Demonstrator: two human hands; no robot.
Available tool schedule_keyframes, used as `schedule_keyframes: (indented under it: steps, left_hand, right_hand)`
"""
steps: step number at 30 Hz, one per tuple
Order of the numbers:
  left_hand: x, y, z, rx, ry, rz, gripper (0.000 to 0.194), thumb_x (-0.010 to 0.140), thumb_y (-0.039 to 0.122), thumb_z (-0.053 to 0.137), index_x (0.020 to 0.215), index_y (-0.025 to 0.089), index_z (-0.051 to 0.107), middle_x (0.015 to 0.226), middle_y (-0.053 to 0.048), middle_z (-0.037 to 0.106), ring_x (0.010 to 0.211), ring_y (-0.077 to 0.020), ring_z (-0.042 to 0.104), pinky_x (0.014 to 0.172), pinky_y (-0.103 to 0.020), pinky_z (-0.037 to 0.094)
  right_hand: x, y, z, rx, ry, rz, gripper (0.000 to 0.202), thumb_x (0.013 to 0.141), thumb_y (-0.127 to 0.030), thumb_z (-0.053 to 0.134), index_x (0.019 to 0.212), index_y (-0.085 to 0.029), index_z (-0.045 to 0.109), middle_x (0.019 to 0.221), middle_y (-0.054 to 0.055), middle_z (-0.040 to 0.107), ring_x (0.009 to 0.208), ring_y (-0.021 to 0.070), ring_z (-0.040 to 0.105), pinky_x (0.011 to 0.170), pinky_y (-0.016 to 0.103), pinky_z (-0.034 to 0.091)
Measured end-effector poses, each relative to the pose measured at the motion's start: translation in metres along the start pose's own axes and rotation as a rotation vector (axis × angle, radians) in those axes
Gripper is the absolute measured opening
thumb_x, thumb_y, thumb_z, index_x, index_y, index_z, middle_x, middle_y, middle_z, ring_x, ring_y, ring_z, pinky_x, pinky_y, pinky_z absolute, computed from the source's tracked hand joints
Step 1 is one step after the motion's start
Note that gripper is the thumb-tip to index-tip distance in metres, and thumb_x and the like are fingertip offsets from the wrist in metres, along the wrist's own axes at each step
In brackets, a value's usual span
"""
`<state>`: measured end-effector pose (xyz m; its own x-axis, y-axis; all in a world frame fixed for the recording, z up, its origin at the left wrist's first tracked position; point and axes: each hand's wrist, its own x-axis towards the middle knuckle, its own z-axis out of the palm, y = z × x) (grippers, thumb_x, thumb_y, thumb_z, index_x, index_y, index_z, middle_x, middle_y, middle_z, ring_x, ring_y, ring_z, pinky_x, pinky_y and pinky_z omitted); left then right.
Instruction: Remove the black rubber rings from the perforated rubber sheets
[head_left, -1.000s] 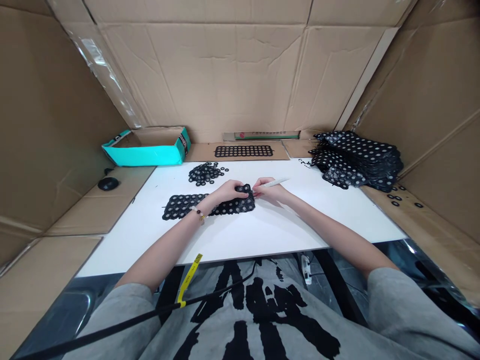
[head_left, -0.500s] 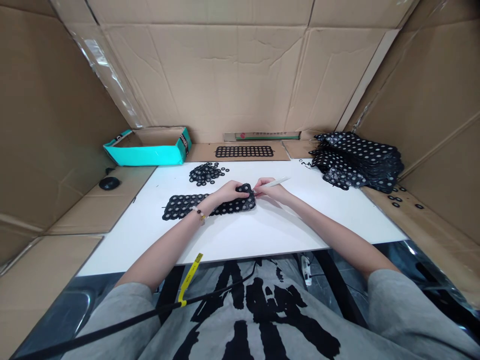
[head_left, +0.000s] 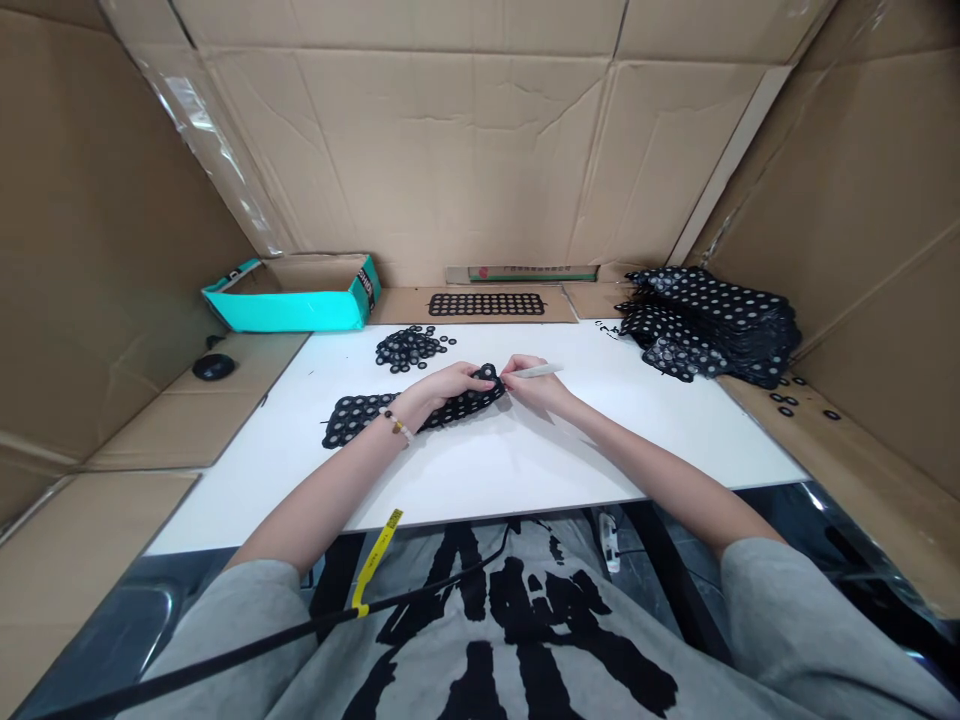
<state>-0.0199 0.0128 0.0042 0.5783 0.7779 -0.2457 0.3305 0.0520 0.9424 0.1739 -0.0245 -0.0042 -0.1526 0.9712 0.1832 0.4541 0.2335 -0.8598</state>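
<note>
A black sheet with rows of round holes (head_left: pixel 352 418) lies on the white board, its right end raised. My left hand (head_left: pixel 450 384) pinches that raised end between thumb and fingers, and my wrist and forearm cover its middle. Close against the same end, my right hand (head_left: pixel 525 380) is closed round a white pen-like tool (head_left: pixel 538 371), which slants up to the right. The tool's tip is hidden at my fingers. Behind my left hand a pile of small black rings (head_left: pixel 409 347) rests on the board.
A turquoise open box (head_left: pixel 289 311) stands at the back left, a round black object (head_left: pixel 214 367) before it. A flat black grid (head_left: pixel 486 304) lies at the back. Stacked dotted black sheets (head_left: pixel 720 320) fill the back right, with loose rings (head_left: pixel 786 411) beside them.
The sheet's right end is tilted up more and has moved slightly left. My right hand has come a little left, closer to my left fingers, and the white tool lies lower.
</note>
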Motion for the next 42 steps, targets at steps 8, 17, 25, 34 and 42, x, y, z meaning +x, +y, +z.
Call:
schedule_keyframes:
  steps: [8,17,25,34,42]
  left_hand:
    - [0.003,-0.005,-0.013,0.435,0.186,0.224,0.034,0.068,0.048,0.069,0.076,0.015,0.065,0.073,0.0,0.065,0.072,-0.0187,0.055,0.068,-0.029,0.037]
    - [0.006,-0.013,-0.006,0.527,0.218,0.379,0.029,0.073,0.046,0.066,0.079,0.018,0.066,0.079,-0.001,0.067,0.078,-0.0195,0.058,0.076,-0.03,0.041]
    - [0.008,-0.014,0.001,0.397,0.257,0.349,0.031,0.072,0.044,0.067,0.087,0.017,0.068,0.09,-0.004,0.07,0.086,-0.0209,0.06,0.08,-0.031,0.043]
    - [0.004,-0.013,0.009,0.109,0.227,0.236,0.039,0.07,0.051,0.067,0.083,0.014,0.068,0.08,-0.003,0.068,0.078,-0.0201,0.058,0.076,-0.031,0.041]
    - [0.001,-0.008,-0.001,0.021,0.123,0.172,0.046,0.066,0.054,0.072,0.088,0.013,0.071,0.084,-0.004,0.069,0.079,-0.0194,0.057,0.076,-0.03,0.04]
  right_hand:
    - [0.002,0.005,-0.012,0.147,0.022,-0.004,0.007,0.071,-0.024,0.061,0.067,-0.018,0.062,0.071,0.001,0.066,0.068,0.0148,0.059,0.064,0.026,0.046]
    - [0.006,0.007,-0.012,0.425,-0.01,0.049,0.017,0.067,-0.034,0.069,0.069,-0.018,0.062,0.073,0.001,0.066,0.07,0.0149,0.059,0.07,0.029,0.049]
    - [0.003,0.01,-0.007,0.371,0.0,0.031,0.02,0.068,-0.036,0.067,0.069,-0.018,0.06,0.069,0.0,0.062,0.066,0.014,0.053,0.064,0.027,0.041]
    - [-0.004,0.007,0.003,0.1,0.089,-0.078,0.018,0.077,-0.037,0.058,0.072,-0.019,0.061,0.072,0.0,0.063,0.071,0.0155,0.054,0.062,0.026,0.037]
    - [-0.007,-0.002,0.005,0.052,0.132,-0.086,0.018,0.079,-0.035,0.054,0.072,-0.019,0.061,0.074,0.0,0.064,0.072,0.0156,0.054,0.064,0.027,0.037]
